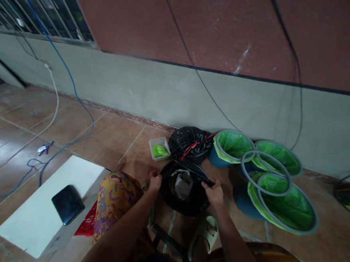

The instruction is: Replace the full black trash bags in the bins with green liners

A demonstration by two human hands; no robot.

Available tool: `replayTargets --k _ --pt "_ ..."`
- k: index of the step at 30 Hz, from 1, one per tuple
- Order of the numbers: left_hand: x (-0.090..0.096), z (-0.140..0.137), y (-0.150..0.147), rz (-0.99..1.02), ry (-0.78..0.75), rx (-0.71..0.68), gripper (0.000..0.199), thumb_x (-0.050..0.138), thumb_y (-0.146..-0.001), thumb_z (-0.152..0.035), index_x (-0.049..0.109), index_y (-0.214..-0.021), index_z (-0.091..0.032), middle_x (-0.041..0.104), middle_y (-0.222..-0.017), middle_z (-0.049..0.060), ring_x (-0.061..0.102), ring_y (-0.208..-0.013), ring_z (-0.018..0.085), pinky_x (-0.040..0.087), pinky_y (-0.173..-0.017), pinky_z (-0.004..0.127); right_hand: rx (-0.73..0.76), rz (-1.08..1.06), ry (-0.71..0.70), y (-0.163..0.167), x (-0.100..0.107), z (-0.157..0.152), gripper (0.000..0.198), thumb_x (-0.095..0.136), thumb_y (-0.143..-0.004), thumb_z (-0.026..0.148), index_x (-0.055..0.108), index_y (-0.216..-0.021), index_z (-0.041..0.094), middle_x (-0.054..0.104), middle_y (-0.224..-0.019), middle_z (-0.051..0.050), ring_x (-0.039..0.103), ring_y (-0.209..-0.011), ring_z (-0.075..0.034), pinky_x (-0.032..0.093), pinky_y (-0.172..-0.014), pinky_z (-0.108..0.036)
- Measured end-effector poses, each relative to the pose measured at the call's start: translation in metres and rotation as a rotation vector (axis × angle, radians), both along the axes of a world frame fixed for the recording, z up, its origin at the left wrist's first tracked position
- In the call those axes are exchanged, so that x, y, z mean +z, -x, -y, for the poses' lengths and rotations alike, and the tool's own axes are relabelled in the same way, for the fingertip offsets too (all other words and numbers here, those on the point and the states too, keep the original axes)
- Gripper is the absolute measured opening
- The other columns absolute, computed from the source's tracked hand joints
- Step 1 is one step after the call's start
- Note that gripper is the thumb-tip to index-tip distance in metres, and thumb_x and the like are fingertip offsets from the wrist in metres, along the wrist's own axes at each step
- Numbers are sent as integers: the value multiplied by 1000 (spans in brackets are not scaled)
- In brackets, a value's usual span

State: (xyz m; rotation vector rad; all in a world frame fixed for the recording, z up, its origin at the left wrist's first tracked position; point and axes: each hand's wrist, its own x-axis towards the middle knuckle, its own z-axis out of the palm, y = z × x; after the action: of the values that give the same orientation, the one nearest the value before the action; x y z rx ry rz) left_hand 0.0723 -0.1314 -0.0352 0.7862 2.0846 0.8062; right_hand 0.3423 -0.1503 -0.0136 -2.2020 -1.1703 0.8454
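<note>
A black plastic garbage bag is spread between my hands with its mouth upward. My left hand is closed on the left edge of the bag. On the opposite side, the fingers of my right hand pinch the bag's rim. Inside the bag lies something pale and crumpled, too dim to name. Just behind it sits a full black garbage bag with red drawstrings. Whether a bin stands under the bag I hold cannot be made out.
Blue bins with green liners stand at the right, a loose grey ring resting across them. A small white tub holds a green bag. On the left, a phone lies on a white box. A blue cable crosses the tiles.
</note>
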Motion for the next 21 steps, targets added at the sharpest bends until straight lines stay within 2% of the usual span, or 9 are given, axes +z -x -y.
replayTargets --k 2,4,6,8,11,15,17,21 --pt "4 -16 1 1 30 -16 49 60 -72 -18 57 -120 -10 67 -112 13 64 -100 22 50 -78 27 130 163 94 8 10 -12 74 62 -75 39 40 -140 10 69 -109 -19 65 -101 -30 48 -86 -40" --pt "10 -30 1 -15 79 -115 55 66 -68 -20 57 -122 -9 68 -112 13 65 -98 23 50 -77 26 214 299 139 17 15 -22 63 58 -79 36 45 -137 17 68 -112 -17 64 -104 -30 47 -87 -40" --pt "16 -39 2 -64 145 -273 51 68 -67 -22 63 -116 -9 70 -105 12 67 -94 24 50 -73 26 243 384 167 23 17 -31 47 53 -84 35 55 -129 22 69 -110 -15 64 -102 -29 47 -85 -39" --pt "23 -45 2 -119 189 -386 37 67 -68 -20 70 -104 -11 72 -93 11 68 -90 26 50 -71 27 251 410 163 26 16 -36 37 47 -88 34 64 -119 23 71 -103 -14 66 -96 -27 47 -82 -36" --pt "31 -47 0 -181 160 -413 25 61 -74 -18 75 -93 -13 73 -86 10 68 -90 26 48 -71 26 245 396 74 26 16 -39 35 43 -90 35 70 -109 21 72 -94 -13 67 -87 -24 46 -77 -32" --pt "40 -42 -2 -266 -29 -410 27 54 -82 -20 74 -99 -16 74 -97 8 68 -93 20 48 -76 23 164 323 -93 22 20 -31 39 43 -89 39 71 -106 19 73 -91 -13 67 -83 -23 46 -74 -31" --pt "44 -34 0 -277 -83 -401 27 53 -84 -20 74 -101 -16 74 -99 7 67 -91 18 48 -77 23 105 258 -146 19 22 -23 43 42 -88 43 71 -105 16 73 -92 -15 67 -82 -25 46 -74 -32" --pt "53 -8 8 -287 -86 -356 24 53 -84 -22 75 -94 -17 75 -89 6 68 -83 18 49 -75 24 -15 135 -275 9 22 -1 49 43 -86 49 72 -101 13 72 -97 -17 67 -87 -27 46 -78 -34"
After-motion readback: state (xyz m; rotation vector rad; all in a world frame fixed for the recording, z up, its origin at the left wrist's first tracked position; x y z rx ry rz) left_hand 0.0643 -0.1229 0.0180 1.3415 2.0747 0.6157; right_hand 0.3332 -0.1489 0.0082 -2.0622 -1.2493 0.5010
